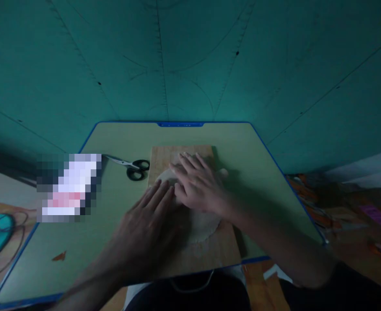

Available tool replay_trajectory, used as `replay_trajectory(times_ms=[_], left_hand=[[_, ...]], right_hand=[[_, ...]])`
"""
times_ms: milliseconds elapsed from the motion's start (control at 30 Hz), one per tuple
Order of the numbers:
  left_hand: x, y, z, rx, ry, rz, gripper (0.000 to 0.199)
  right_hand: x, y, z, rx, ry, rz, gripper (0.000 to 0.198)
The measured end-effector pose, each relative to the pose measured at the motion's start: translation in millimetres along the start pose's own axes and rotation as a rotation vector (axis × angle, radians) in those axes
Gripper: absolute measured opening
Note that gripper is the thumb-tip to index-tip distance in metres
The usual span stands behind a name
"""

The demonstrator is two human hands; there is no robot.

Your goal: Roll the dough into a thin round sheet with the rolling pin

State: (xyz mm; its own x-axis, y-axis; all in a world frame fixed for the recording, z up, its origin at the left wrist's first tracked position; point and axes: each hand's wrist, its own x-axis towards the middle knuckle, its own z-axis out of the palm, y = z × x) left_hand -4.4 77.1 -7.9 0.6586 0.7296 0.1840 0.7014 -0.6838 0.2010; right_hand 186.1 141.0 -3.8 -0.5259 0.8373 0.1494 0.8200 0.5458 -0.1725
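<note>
A flat, pale, roundish sheet of dough or clay (pixel 203 226) lies on a wooden board (pixel 206 255); which material it is I cannot tell. My right hand (pixel 197 183) rests over its upper part, palm down with fingers stretched forward. At the sheet's left edge is my left hand (pixel 148 220), also palm down, its fingers extended and close to my right thumb. A small pale rounded end (pixel 223 172) shows just past my right hand; what it belongs to is hidden.
Black-handled scissors (pixel 135 168) lie left of the board on the blue-edged table (pixel 112 138). Beyond them is a blurred-out rectangular object (pixel 72 183). A small brown scrap (pixel 59 256) sits near the front left. A green wall (pixel 190 60) rises behind the table.
</note>
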Motion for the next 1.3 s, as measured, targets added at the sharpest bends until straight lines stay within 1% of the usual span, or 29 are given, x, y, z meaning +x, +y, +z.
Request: replay_trajectory(times_ms=[67,133,233,300,367,433,500,600,633,700,800,867,933,1000,1067,1100,1133,1200,1233,1300], left_hand=[[-8.1,14.7,5.3,0.038,0.081,-0.019,0.081],[-16.8,31.3,10.1,0.066,0.129,-0.027,0.09],[-26.8,52.4,14.2,0.101,0.154,0.008,0.082],[-28.0,56.8,16.0,0.123,0.151,0.037,0.072],[-22.4,49.9,17.5,0.145,0.154,0.036,0.062],[-9.6,33.9,17.6,0.168,0.159,0.005,0.053],[8.9,14.6,15.8,0.196,0.091,-0.105,0.047],[40.8,-8.6,11.7,0.192,0.043,-0.198,0.047],[50.9,-13.6,10.8,0.178,0.037,-0.224,0.047],[69.2,-20.0,9.6,0.158,0.037,-0.269,0.045],[91.9,-23.0,8.6,0.147,0.0,-0.253,0.041],[105.6,-21.2,8.3,0.126,-0.067,-0.198,0.038],[119.5,-15.5,9.3,0.09,-0.127,-0.193,0.038],[133.1,-6.3,12.5,0.067,-0.144,-0.279,0.045],[144.0,3.5,17.6,0.078,-0.095,-0.403,0.057],[147.4,7.3,20.2,0.09,-0.066,-0.43,0.061],[148.8,9.6,22.5,0.102,-0.046,-0.425,0.062],[145.1,8.5,25.5,0.117,-0.041,-0.367,0.057],[139.7,5.1,26.1,0.121,-0.049,-0.345,0.053],[122.9,-6.0,25.3,0.121,-0.061,-0.356,0.048]], right_hand=[[-15.1,-2.3,-2.6,0.012,-0.001,-0.008,0.052],[-31.2,-4.8,-5.0,0.023,-0.002,-0.016,0.052],[-55.5,-6.1,-7.0,0.025,0.001,-0.054,0.055],[-69.0,-2.4,-7.1,0.015,0.001,-0.088,0.055],[-77.7,5.9,-7.3,0.004,-0.001,-0.114,0.053],[-81.6,17.5,-8.9,-0.003,0.016,-0.111,0.046],[-82.9,29.3,-12.5,-0.018,0.053,-0.078,0.036],[-85.8,40.2,-19.3,-0.061,0.09,-0.028,0.021],[-87.9,41.3,-21.0,-0.07,0.089,-0.021,0.019],[-93.8,40.3,-22.0,-0.063,0.083,-0.013,0.023],[-105.5,33.9,-17.6,-0.004,0.066,-0.028,0.036],[-113.4,27.9,-13.0,0.041,0.041,-0.068,0.05],[-119.6,20.8,-9.5,0.071,0.011,-0.114,0.061],[-123.4,12.6,-7.9,0.089,-0.006,-0.144,0.066],[-124.3,4.2,-8.3,0.121,-0.03,-0.181,0.068],[-123.8,0.1,-9.0,0.146,-0.047,-0.198,0.069],[-122.7,-4.0,-10.0,0.175,-0.068,-0.213,0.068],[-118.6,-12.7,-12.6,0.238,-0.109,-0.226,0.063],[-115.6,-18.0,-14.1,0.27,-0.126,-0.23,0.06],[-108.0,-31.7,-17.0,0.329,-0.15,-0.253,0.054]])
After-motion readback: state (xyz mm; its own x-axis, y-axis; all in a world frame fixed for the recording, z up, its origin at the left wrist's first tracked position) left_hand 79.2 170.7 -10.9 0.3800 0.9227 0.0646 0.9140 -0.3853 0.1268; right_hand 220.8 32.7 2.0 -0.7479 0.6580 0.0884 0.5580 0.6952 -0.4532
